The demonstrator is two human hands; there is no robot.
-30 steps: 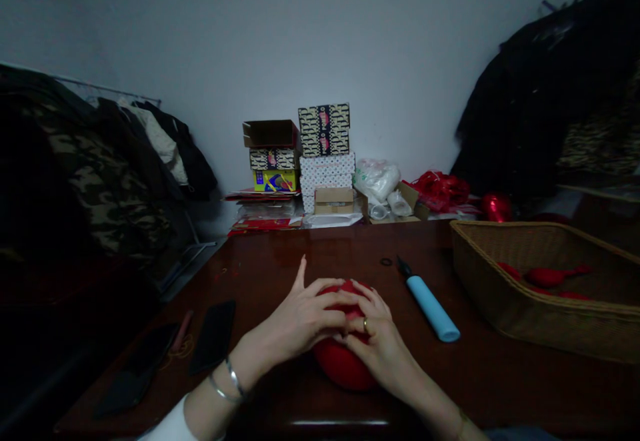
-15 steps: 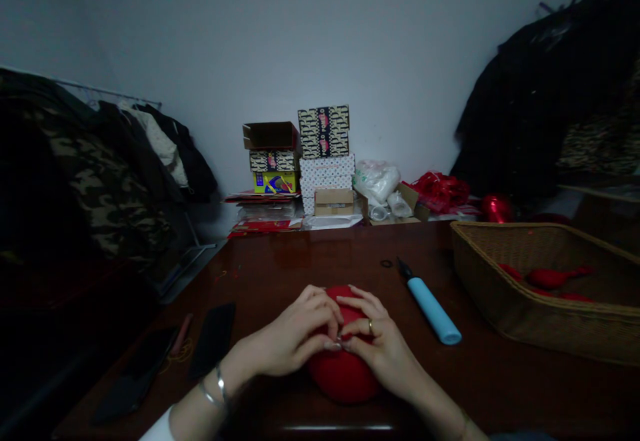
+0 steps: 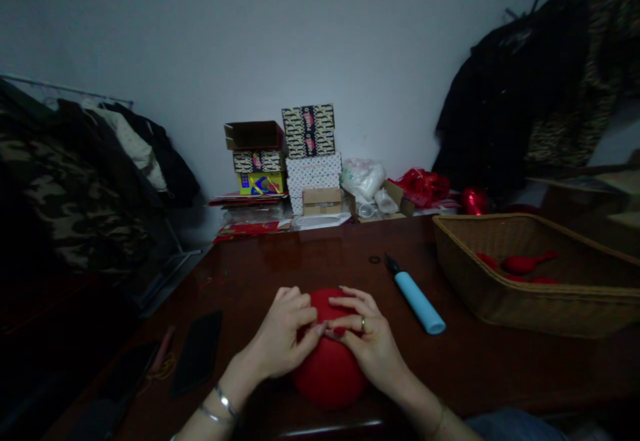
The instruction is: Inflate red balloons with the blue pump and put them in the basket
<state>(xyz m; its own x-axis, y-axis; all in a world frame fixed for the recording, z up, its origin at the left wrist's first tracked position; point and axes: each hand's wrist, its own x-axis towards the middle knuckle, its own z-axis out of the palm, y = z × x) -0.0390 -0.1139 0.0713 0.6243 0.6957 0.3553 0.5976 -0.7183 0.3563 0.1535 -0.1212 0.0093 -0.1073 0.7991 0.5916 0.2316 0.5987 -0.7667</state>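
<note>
A round red balloon (image 3: 330,378) rests at the near edge of the dark wooden table (image 3: 280,261), below both hands. My left hand (image 3: 287,334) is closed, its thumb and index finger pinching at the top of the balloon. My right hand (image 3: 367,341), with a ring on one finger, meets it there; its thumb and index finger are pinched together while the other fingers spread over the balloon. The neck of the balloon is mostly hidden between the fingertips.
A light-blue hand pump (image 3: 419,302) and a small black ring (image 3: 375,260) lie beyond the right hand. At right stands a wicker basket (image 3: 530,314) with red balloons (image 3: 523,264). A black phone (image 3: 197,351) lies left. Stacked boxes (image 3: 310,131) stand behind the table.
The view has swung slightly to the right. My left hand's fingers have curled in more, and its fingertips have shifted a little at the balloon's top.
</note>
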